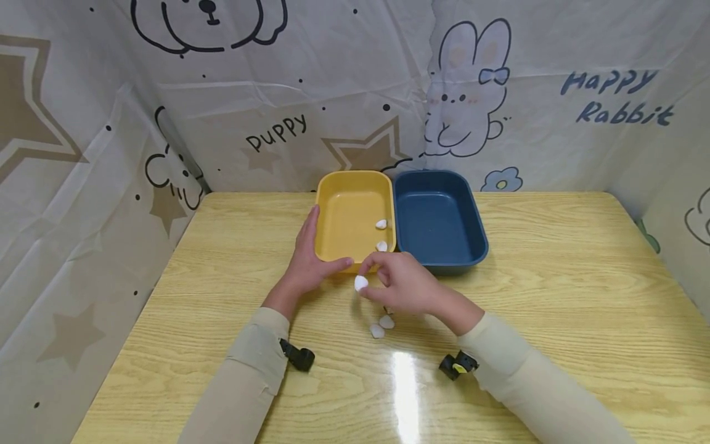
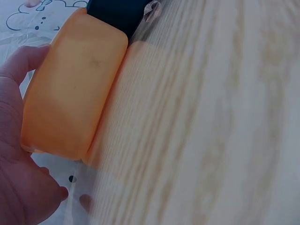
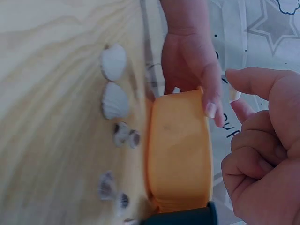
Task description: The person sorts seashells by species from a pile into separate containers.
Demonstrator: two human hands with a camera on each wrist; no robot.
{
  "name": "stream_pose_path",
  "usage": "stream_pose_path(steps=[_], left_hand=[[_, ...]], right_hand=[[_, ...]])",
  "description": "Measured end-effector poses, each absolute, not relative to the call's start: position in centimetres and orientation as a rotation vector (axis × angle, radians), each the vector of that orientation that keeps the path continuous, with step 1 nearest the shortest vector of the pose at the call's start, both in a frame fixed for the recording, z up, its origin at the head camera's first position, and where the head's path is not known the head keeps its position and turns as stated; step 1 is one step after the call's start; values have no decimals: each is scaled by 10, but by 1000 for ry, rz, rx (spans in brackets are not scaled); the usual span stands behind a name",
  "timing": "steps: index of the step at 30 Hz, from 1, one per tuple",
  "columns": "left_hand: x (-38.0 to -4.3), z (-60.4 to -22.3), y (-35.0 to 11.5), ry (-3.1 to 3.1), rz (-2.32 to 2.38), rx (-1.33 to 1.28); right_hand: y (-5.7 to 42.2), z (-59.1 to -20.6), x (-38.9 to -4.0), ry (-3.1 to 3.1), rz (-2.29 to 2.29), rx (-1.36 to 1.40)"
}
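My right hand (image 1: 409, 283) pinches a small white seashell (image 1: 361, 283) between thumb and index finger, just in front of a yellow plastic bin (image 1: 355, 179). In the right wrist view the pinched shell is mostly hidden by the fingers. My left hand (image 1: 306, 262) grips the bin's near left corner, thumb at the front rim and fingers along the left side. Inside the bin, two white shells (image 1: 381, 224) lie by its right wall. Two ribbed white shells (image 3: 115, 100) rest on the table below my right hand. Several smaller, darker-marked shells (image 3: 121, 134) lie near them, mostly hidden in the head view.
A dark blue bin (image 1: 481, 237) stands against the yellow one on its right, with no shells visible in it. Both sit on a light wood-grain table (image 1: 554, 296) near its back edge. A patterned cloth (image 1: 355, 86) hangs behind and at the sides.
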State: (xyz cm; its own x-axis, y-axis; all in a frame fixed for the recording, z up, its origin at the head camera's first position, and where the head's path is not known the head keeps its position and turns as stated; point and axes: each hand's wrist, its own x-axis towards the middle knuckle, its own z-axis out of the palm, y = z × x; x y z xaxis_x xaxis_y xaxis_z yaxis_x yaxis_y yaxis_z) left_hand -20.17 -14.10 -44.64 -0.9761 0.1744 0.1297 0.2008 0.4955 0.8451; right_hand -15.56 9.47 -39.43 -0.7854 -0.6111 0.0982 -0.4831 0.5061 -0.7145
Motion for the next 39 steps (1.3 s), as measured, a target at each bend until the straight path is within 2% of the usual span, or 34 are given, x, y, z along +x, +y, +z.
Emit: stream_pose_path(steps=[19,39], left_hand=[[-203,-448,-142,-2688,-1523,-342],[-202,-447,-140,-2693,-1526,-321]], right_hand=[[85,-365,-188,2754,-1384,-813],[73,-386,-235,2844,-1446,-507]])
